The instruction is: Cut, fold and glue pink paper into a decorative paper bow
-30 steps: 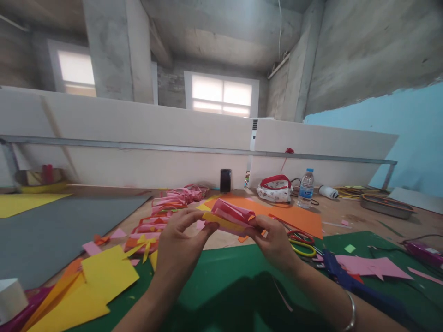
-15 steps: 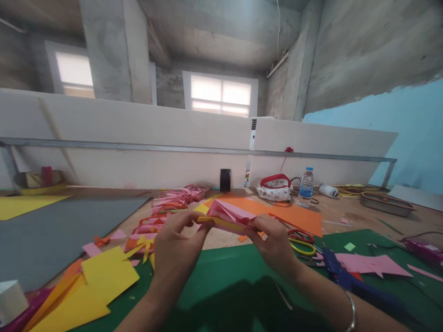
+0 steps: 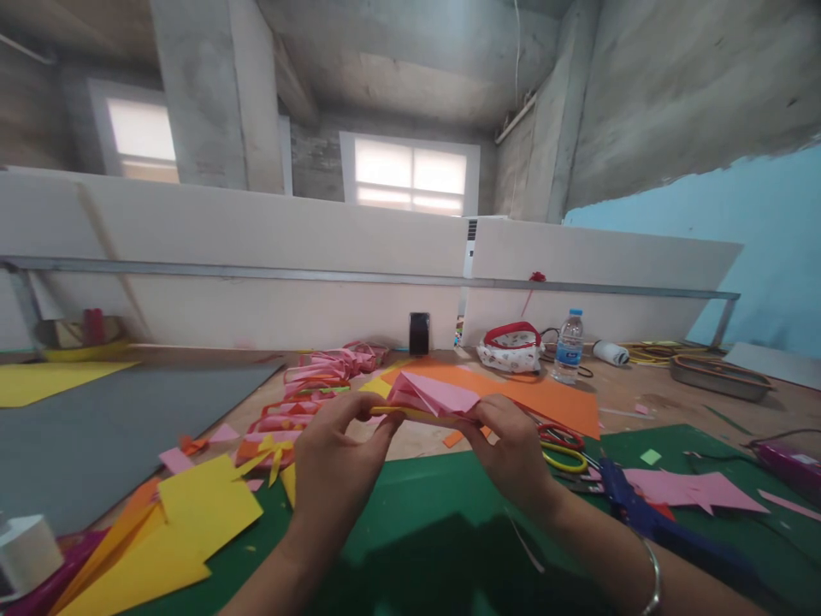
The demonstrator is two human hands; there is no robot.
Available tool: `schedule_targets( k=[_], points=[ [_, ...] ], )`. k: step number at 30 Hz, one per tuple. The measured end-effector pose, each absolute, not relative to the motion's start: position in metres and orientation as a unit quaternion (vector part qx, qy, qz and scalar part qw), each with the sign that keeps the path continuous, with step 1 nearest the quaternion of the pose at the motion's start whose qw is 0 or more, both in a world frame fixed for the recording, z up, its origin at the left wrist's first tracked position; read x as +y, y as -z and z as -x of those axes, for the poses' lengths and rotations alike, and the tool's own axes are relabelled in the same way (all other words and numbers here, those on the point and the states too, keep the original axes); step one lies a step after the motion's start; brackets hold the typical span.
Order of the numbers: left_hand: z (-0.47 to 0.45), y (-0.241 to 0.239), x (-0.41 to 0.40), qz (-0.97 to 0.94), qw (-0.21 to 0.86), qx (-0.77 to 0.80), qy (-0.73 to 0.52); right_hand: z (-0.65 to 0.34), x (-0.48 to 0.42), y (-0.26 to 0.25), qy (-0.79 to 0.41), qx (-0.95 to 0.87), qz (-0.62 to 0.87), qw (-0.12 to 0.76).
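Between my two hands, above the green cutting mat [image 3: 410, 513], is a folded pink paper piece [image 3: 431, 395] with a yellow strip along its lower edge. My left hand [image 3: 346, 449] pinches its left end, thumb and fingers on the yellow part. Its right end sits in the closed fingers of my right hand [image 3: 504, 441]; those fingertips are partly hidden. Left of my left hand lie several pink and orange paper pieces [image 3: 308, 393] and a yellow paper bow [image 3: 274, 449]. Scissors [image 3: 564, 449] with red and yellow handles lie right of my right hand.
A blue glue gun [image 3: 641, 513] and pink paper scraps [image 3: 696, 488] lie on the mat's right side. Yellow sheets [image 3: 205, 505] are at left. Behind are orange paper [image 3: 552, 398], a phone [image 3: 419, 334], a pouch [image 3: 511, 351] and a water bottle [image 3: 568, 346].
The pink paper piece has tipped a little, so less of its yellow underside shows. Both hands keep their hold, and the whole view has shifted slightly.
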State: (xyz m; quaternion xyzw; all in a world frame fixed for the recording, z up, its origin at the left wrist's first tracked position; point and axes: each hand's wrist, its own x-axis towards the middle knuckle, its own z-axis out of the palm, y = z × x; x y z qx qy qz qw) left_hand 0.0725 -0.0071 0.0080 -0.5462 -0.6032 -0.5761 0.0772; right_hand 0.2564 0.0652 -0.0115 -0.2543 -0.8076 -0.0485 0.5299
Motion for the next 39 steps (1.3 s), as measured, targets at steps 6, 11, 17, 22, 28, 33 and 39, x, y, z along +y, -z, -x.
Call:
schedule_targets(
  k=[6, 11, 17, 22, 28, 33, 39],
  points=[
    [-0.072, -0.008, -0.004, 0.555, -0.001, -0.613, 0.562, -0.258, 0.063, 0.008, 0.067, -0.819, 0.240, 0.518],
    [-0.069, -0.008, -0.002, 0.550, -0.057, -0.617, 0.560, -0.260, 0.071, 0.009, 0.063, -0.827, 0.240, 0.505],
    [-0.068, -0.009, -0.002, 0.543, -0.133, -0.606, 0.566, -0.265, 0.079, 0.007, 0.042, -0.829, 0.243, 0.502],
    [-0.068, -0.009, -0.001, 0.555, -0.226, -0.566, 0.566, -0.269, 0.084, 0.001, -0.042, -0.863, 0.233, 0.446],
    [-0.068, -0.011, 0.003, 0.547, -0.179, -0.585, 0.572, -0.269, 0.089, 0.004, -0.066, -0.854, 0.252, 0.450],
    [-0.071, -0.013, 0.001, 0.518, -0.162, -0.619, 0.568, -0.267, 0.083, 0.004, -0.056, -0.855, 0.256, 0.447],
    [-0.078, -0.010, -0.001, 0.484, -0.257, -0.589, 0.594, -0.267, 0.086, 0.004, -0.107, -0.857, 0.265, 0.428]
  ],
)
